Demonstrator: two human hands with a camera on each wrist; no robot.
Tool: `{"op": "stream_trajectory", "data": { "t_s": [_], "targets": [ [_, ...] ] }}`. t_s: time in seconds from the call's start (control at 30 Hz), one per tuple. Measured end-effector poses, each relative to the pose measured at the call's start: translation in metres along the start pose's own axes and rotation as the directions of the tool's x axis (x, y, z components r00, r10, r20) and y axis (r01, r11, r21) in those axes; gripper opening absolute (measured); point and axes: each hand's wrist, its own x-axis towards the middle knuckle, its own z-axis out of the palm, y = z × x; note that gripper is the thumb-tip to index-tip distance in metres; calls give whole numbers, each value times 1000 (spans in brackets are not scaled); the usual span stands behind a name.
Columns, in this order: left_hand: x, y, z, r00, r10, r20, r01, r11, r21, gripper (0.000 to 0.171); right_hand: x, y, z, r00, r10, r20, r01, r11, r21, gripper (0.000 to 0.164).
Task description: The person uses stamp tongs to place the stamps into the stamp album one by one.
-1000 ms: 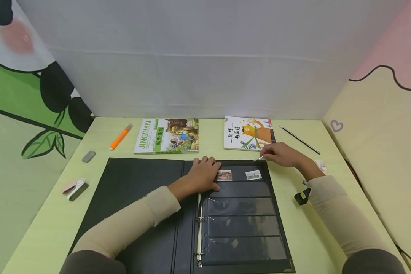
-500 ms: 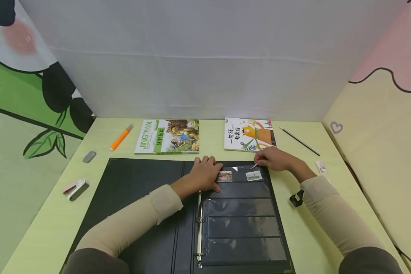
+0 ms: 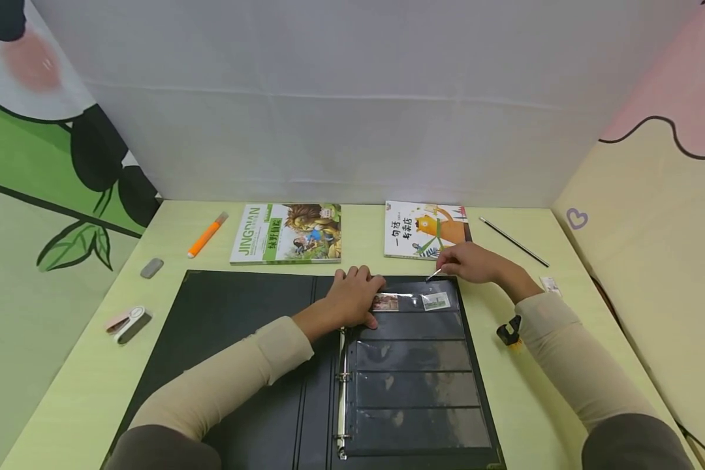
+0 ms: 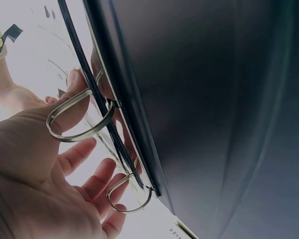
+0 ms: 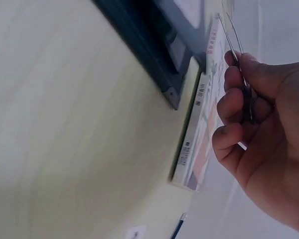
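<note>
A black ring-bound stamp album (image 3: 247,339) lies open, with a dark page of clear pocket strips (image 3: 414,391) on its right side. My left hand (image 3: 352,300) rests on the page's upper left, its fingers loosely spread. In the left wrist view it is beside the metal binder rings (image 4: 74,138). My right hand (image 3: 472,262) pinches metal tweezers (image 5: 246,92) between thumb and fingers. Their tips are at the page's top edge, above a green-and-white stamp (image 3: 436,301). A reddish stamp (image 3: 386,302) shows in the top strip, partly hidden by my left hand.
Two picture books, a green-and-white one (image 3: 284,234) and one with an orange animal (image 3: 425,228), lie behind the album. An orange marker (image 3: 207,236), eraser (image 3: 151,268) and stapler-like tool (image 3: 130,324) are at left. A pencil (image 3: 514,241) and loose stamp (image 3: 550,284) lie right.
My right hand has moved slightly left with the tweezers, dipping lower and then rising a little. The tweezer tips have shifted left along the page's top edge. My left hand has stayed almost still.
</note>
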Motion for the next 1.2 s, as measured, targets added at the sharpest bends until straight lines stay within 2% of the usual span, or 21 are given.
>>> {"op": "stream_trajectory", "data": {
  "t_s": [0.13,0.3,0.5,0.77,1.2],
  "targets": [
    [-1,0,0,1000,17,-15,-18,1000,-22,76,3,-8,-6,998,-2,56,2,1000,-8,13],
    [-1,-1,1,999,25,-27,-26,999,-26,75,8,-12,-11,992,8,125,1,998,-69,12],
    [-1,-1,3,999,33,-32,-34,999,-41,73,11,-13,-16,993,28,113,-21,998,-54,13],
    [-1,-2,3,999,35,-34,-36,999,-34,72,12,-14,-15,979,30,204,-19,998,-54,11],
    [0,-4,5,999,34,-31,-36,998,-50,73,9,-20,-20,978,32,205,-16,996,-83,12]
  ]
}}
